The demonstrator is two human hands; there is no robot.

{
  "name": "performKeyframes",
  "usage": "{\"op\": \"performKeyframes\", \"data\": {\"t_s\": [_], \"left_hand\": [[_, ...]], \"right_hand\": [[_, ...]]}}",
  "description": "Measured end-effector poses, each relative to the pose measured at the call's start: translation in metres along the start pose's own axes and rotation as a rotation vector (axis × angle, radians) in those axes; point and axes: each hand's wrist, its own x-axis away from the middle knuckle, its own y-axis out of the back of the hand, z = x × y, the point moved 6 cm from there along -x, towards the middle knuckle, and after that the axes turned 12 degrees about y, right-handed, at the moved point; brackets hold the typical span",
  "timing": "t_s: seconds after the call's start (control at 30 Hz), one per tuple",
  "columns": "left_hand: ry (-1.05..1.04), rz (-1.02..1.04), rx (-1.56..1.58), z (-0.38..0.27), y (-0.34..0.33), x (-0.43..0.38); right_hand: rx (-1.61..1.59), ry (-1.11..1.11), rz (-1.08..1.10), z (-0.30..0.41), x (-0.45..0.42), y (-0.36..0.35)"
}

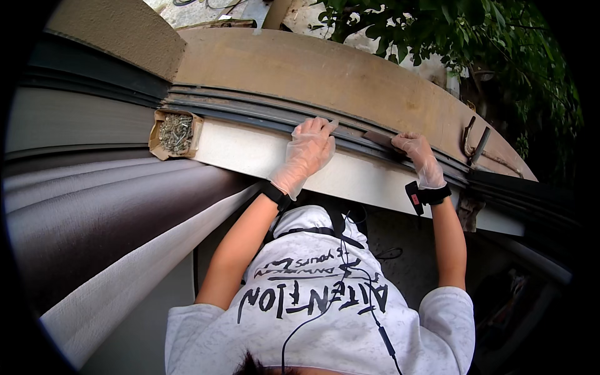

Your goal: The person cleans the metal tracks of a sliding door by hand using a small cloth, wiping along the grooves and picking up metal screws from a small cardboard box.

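In a clear plastic glove, my left hand (309,145) rests on the inner rail of the dark metal window track (243,116). Its fingers are bent over the rail, and whether they grip anything is hidden. My right hand (416,152), gloved the same way, pinches a flat brown piece (377,138), perhaps sandpaper or a thin pad. That piece lies against the track to the left of my right fingers. Below the track runs the white inner window sill (243,146), with my left wrist above its edge.
A torn cardboard box (157,140) of screws (176,133) stands at the sill's left end. Beside it hangs a grey curtain (131,220). Beyond the track is a tan outer ledge (290,70), with bent metal rods (479,145) at right and leafy branches (450,28) past it.
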Motion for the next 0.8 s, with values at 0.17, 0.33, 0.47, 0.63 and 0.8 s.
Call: {"op": "performKeyframes", "data": {"t_s": [0.17,0.33,0.47,0.63,0.8], "left_hand": [[-0.025,-0.014,-0.030,0.000,-0.001,0.001],[-0.037,-0.034,-0.066,0.000,-0.003,0.002],[-0.049,-0.048,-0.087,-0.003,0.000,0.003],[-0.073,-0.074,-0.087,-0.002,-0.001,0.003],[-0.084,-0.081,-0.111,-0.003,0.000,0.003]], "right_hand": [[0.070,-0.021,0.094,-0.027,-0.017,0.007],[0.167,0.005,0.081,-0.031,-0.029,0.010],[0.171,-0.045,0.062,-0.043,-0.031,0.013],[0.175,-0.069,0.048,-0.034,-0.020,0.008],[0.253,-0.113,0.108,-0.036,-0.023,0.005]]}}
